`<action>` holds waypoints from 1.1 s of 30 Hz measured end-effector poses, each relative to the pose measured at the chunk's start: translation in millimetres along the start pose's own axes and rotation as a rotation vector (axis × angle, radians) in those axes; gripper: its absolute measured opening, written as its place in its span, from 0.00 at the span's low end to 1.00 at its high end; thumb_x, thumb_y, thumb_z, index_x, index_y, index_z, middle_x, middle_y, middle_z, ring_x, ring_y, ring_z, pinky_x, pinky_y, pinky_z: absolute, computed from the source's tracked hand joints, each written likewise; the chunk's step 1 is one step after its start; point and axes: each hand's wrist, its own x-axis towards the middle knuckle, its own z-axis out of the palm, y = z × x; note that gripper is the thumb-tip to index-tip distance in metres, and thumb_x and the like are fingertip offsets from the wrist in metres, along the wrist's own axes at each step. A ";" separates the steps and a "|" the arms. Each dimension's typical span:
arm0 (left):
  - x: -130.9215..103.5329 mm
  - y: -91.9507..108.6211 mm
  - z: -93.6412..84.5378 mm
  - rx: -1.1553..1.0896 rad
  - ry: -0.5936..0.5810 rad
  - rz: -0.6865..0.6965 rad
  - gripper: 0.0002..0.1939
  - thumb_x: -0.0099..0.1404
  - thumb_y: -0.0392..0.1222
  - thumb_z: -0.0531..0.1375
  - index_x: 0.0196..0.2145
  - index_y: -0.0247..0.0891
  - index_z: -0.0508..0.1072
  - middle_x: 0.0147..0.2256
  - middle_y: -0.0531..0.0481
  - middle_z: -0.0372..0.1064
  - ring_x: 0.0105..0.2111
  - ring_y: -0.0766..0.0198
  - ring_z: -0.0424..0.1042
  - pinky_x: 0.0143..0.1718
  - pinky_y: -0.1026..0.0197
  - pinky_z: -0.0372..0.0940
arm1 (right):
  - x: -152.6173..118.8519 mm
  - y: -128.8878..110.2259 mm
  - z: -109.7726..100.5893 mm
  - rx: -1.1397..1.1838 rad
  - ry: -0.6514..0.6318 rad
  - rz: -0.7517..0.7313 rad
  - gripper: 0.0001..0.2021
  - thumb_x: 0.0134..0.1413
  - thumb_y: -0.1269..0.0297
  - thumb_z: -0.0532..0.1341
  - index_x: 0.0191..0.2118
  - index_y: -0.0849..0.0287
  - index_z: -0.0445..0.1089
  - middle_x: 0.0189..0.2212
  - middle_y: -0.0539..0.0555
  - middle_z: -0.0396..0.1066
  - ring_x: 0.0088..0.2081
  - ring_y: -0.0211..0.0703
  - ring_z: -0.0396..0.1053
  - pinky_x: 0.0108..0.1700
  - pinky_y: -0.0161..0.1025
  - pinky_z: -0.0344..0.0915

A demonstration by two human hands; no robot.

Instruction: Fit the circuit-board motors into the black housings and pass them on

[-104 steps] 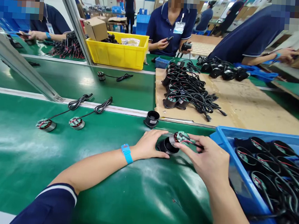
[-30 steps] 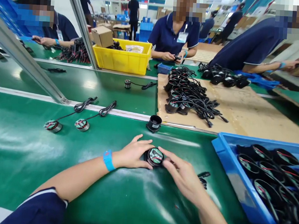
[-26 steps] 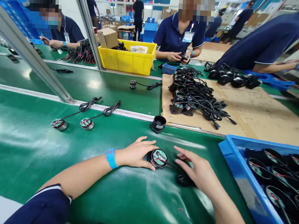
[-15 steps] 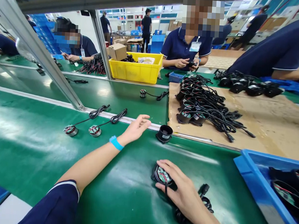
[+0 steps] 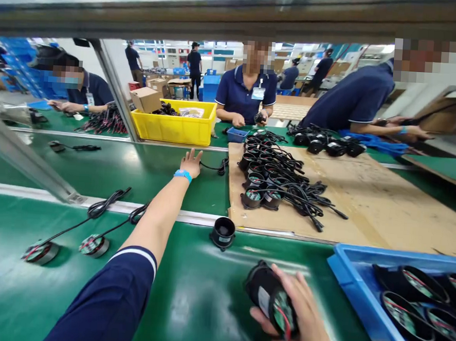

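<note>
My left hand [image 5: 191, 163] reaches across to the far green strip, its fingers spread. A black cable [image 5: 222, 166] runs out from beside those fingers; the round part at its end is hidden behind the hand. In my right hand [image 5: 306, 311] is a black motor housing [image 5: 269, 291], tilted above the near green surface, with a green circuit board and red wires showing at its open end. An empty black housing [image 5: 223, 233] stands upright between my hands. Two wound motor cores [image 5: 40, 251] with circuit boards and cables lie to the left of my left arm.
On the right stands a blue bin [image 5: 354, 291] holding several housings. Many wired housings [image 5: 253, 197] rest on cardboard [image 5: 365, 199]. A yellow bin [image 5: 172, 128] stands beyond. A metal post [image 5: 28, 153] rises at left, and co-workers sit opposite.
My left hand has stretched forward to the cored part on the far strip. My right hand has lifted the motor housing and tilted it. The view has shifted.
</note>
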 end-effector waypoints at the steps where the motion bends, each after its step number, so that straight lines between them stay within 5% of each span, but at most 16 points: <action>1: 6.4 1.4 2.8 0.015 -0.011 0.010 0.26 0.71 0.43 0.61 0.64 0.40 0.62 0.67 0.40 0.53 0.65 0.43 0.57 0.63 0.35 0.56 | 1.3 0.8 0.7 0.020 -0.010 0.001 0.39 0.61 0.60 0.65 0.72 0.47 0.47 0.56 0.58 0.72 0.60 0.60 0.69 0.62 0.63 0.66; 6: 8.6 10.2 4.2 0.079 -0.023 0.040 0.19 0.72 0.46 0.60 0.57 0.37 0.68 0.58 0.40 0.64 0.56 0.50 0.67 0.56 0.42 0.65 | 12.3 6.9 11.1 0.082 -0.295 0.076 0.34 0.60 0.59 0.65 0.69 0.46 0.53 0.54 0.54 0.74 0.54 0.51 0.74 0.63 0.60 0.67; 10: -30.1 13.9 -18.6 0.110 -0.012 0.086 0.18 0.69 0.42 0.60 0.55 0.35 0.71 0.53 0.37 0.65 0.52 0.48 0.69 0.55 0.49 0.64 | 13.1 1.5 9.1 0.097 0.010 0.008 0.38 0.57 0.63 0.68 0.69 0.47 0.52 0.55 0.57 0.73 0.55 0.53 0.73 0.65 0.63 0.62; 12: -64.9 10.9 -38.1 0.113 -0.010 0.135 0.18 0.69 0.44 0.60 0.54 0.39 0.72 0.49 0.40 0.65 0.49 0.48 0.71 0.53 0.52 0.65 | 13.6 -2.6 6.3 0.126 0.007 0.002 0.38 0.56 0.63 0.69 0.69 0.47 0.53 0.55 0.57 0.74 0.56 0.53 0.73 0.63 0.60 0.65; 15: -133.8 -0.5 -71.0 0.117 0.010 0.210 0.17 0.70 0.48 0.58 0.54 0.42 0.71 0.45 0.44 0.65 0.46 0.50 0.72 0.50 0.53 0.67 | 13.6 -7.3 4.3 0.137 -0.205 0.065 0.34 0.59 0.61 0.67 0.68 0.48 0.56 0.55 0.54 0.74 0.55 0.50 0.74 0.62 0.55 0.68; 18: -214.0 -16.1 -94.7 0.116 0.061 0.303 0.17 0.72 0.51 0.54 0.52 0.42 0.71 0.42 0.44 0.66 0.42 0.51 0.73 0.46 0.53 0.69 | 10.3 -11.2 4.7 0.127 -0.085 0.055 0.38 0.58 0.62 0.68 0.70 0.49 0.52 0.57 0.55 0.72 0.58 0.52 0.71 0.65 0.57 0.63; 20: -266.7 -24.7 -99.4 0.111 0.038 0.310 0.18 0.73 0.54 0.53 0.52 0.42 0.71 0.41 0.44 0.67 0.41 0.51 0.73 0.43 0.52 0.70 | 8.0 -13.2 6.0 0.138 -0.057 0.006 0.38 0.58 0.61 0.68 0.70 0.49 0.52 0.58 0.55 0.72 0.59 0.52 0.71 0.65 0.56 0.64; 22: -313.0 -29.5 -96.3 0.092 -0.025 0.308 0.18 0.74 0.54 0.51 0.51 0.41 0.71 0.40 0.45 0.67 0.38 0.53 0.74 0.41 0.54 0.70 | 6.9 -14.6 7.1 0.140 -0.170 -0.007 0.34 0.60 0.59 0.66 0.68 0.49 0.55 0.57 0.54 0.72 0.57 0.51 0.72 0.64 0.54 0.66; 25: -360.2 -30.0 -86.7 0.070 -0.107 0.279 0.19 0.75 0.54 0.51 0.52 0.41 0.71 0.39 0.46 0.68 0.37 0.56 0.74 0.38 0.56 0.69 | 6.9 -15.8 5.7 0.090 -0.179 0.011 0.32 0.61 0.56 0.65 0.67 0.50 0.56 0.56 0.54 0.73 0.57 0.51 0.72 0.64 0.52 0.66; 28: -377.4 -27.7 -83.6 0.060 -0.139 0.242 0.21 0.74 0.58 0.52 0.52 0.42 0.72 0.37 0.47 0.68 0.35 0.56 0.74 0.34 0.57 0.67 | 8.0 -14.0 2.3 0.026 -0.017 0.025 0.36 0.58 0.54 0.68 0.68 0.51 0.55 0.55 0.55 0.74 0.58 0.53 0.71 0.63 0.53 0.67; 33: -374.6 -29.0 -88.2 0.052 -0.096 0.261 0.29 0.69 0.67 0.54 0.52 0.40 0.73 0.38 0.46 0.72 0.39 0.52 0.74 0.39 0.54 0.66 | 5.7 -7.2 1.7 -0.028 -0.208 0.023 0.29 0.63 0.48 0.61 0.65 0.52 0.60 0.54 0.55 0.74 0.56 0.52 0.73 0.58 0.51 0.71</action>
